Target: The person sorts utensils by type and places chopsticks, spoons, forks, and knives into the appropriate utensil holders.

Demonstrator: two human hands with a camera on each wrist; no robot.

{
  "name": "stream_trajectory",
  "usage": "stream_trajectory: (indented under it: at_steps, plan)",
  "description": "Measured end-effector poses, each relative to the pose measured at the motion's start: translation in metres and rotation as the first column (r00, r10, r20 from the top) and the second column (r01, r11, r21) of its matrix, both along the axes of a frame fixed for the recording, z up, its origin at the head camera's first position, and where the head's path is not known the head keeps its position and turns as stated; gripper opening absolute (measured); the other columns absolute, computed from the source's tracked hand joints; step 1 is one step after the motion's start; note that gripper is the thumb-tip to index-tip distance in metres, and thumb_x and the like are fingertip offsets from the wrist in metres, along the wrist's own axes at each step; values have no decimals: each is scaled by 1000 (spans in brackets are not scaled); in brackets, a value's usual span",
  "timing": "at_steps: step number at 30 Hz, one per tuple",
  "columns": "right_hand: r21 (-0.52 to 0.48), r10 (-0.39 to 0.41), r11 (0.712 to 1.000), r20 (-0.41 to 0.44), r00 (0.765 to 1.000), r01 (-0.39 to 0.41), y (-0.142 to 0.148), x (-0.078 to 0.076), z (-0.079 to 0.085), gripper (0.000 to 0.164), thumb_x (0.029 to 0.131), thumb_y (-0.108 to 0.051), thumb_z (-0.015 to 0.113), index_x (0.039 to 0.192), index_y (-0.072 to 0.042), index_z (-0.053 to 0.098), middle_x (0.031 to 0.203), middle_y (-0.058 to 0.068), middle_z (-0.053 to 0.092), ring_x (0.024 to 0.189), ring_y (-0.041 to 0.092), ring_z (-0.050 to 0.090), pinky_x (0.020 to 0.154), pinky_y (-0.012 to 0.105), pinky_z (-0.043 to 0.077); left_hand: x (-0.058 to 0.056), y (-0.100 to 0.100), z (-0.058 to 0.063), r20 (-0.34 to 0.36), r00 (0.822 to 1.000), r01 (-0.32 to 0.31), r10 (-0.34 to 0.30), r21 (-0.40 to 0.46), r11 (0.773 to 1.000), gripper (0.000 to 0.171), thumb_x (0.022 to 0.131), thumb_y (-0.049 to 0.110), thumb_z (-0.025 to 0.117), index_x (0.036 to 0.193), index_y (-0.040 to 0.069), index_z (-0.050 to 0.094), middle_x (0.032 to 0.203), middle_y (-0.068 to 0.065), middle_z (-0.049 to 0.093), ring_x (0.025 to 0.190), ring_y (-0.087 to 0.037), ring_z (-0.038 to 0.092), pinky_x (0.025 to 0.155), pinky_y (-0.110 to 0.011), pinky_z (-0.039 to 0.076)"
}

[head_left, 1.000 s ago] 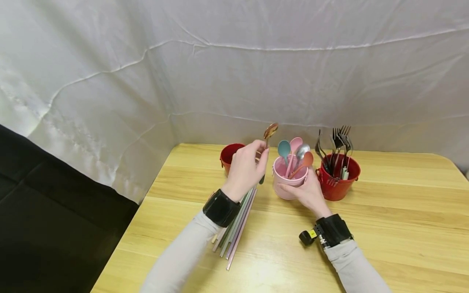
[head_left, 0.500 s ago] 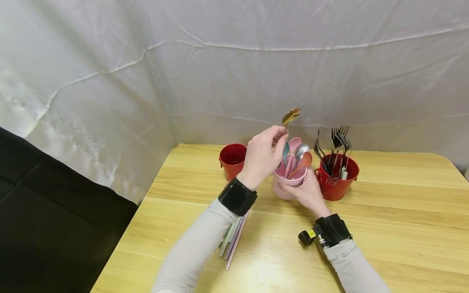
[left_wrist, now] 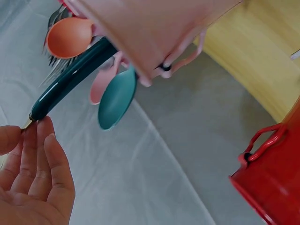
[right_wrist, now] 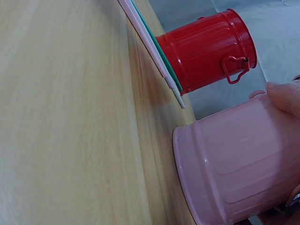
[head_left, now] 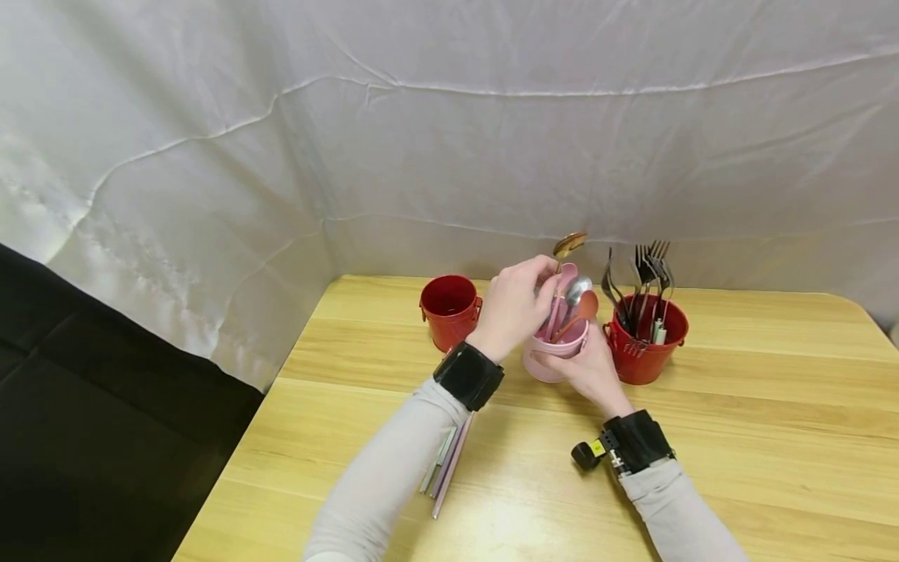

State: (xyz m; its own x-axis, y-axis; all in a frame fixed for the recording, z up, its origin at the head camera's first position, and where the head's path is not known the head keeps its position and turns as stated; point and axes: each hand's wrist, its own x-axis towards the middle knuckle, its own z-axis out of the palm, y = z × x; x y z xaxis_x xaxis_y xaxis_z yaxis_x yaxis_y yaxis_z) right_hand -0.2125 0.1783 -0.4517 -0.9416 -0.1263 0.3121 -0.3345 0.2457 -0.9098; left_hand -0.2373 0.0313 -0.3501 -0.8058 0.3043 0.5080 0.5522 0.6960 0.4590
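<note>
Far L: black cloth (head_left: 105, 414) beside the table (head_left: 772, 406); pale curtain (head_left: 492, 156) along the far side. Next, near side: bundle of straws (head_left: 448, 472) on the tabletop, partly hidden by the L forearm. L red bucket (head_left: 452, 324) stands farther off, upright, handle loops at its sides. Centre: L hand (head_left: 515, 307), wearing a black wristband (head_left: 468, 376), pinches the gold spoon (head_left: 570, 244) btwn thumb & fingertips, just below the bowl. Spoon's bowl is up; its dk. green handle (left_wrist: 72, 77) slants down to the pink bucket (right_wrist: 243, 154), lower end hidden by the bucket wall in the L wrist view; contact w/ the bucket can't be told. Pink bucket, upright on the tabletop, holds a teal spoon (left_wrist: 116, 100), pink spoon (head_left: 570, 271), silver spoon (head_left: 577, 289) & orange spoon (head_left: 588, 304), all bowls up. R hand (head_left: 593, 371) is clamped on the pink bucket's R side, thumb across the near wall; small wrist camera (head_left: 585, 456) on its band. Far R: R red bucket (head_left: 639, 365), just beside the R hand, w/ forks (head_left: 652, 265), tines mostly up.
</note>
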Motion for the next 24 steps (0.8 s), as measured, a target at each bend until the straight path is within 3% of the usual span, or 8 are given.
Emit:
stream_trajectory:
  at_steps: [11,24]
  plan:
    - [31,-16,999,24,1000,15,-3,7,9,83,71,-8,81,137,4,31,130,24,47,118,38,46,101,55,35,-3,3,-9,40,998,-33,39,-154,987,15,95,25,56,105,17,63,94,4,68,78,-11,61,68,-25,54]
    - [29,-18,999,26,999,18,-2,6,7,84,71,-8,81,138,3,32,130,24,47,117,37,47,100,54,36,-9,4,-19,115,992,-40,60,-172,984,16,93,26,59,104,16,65,94,3,69,79,-11,61,69,-26,53]
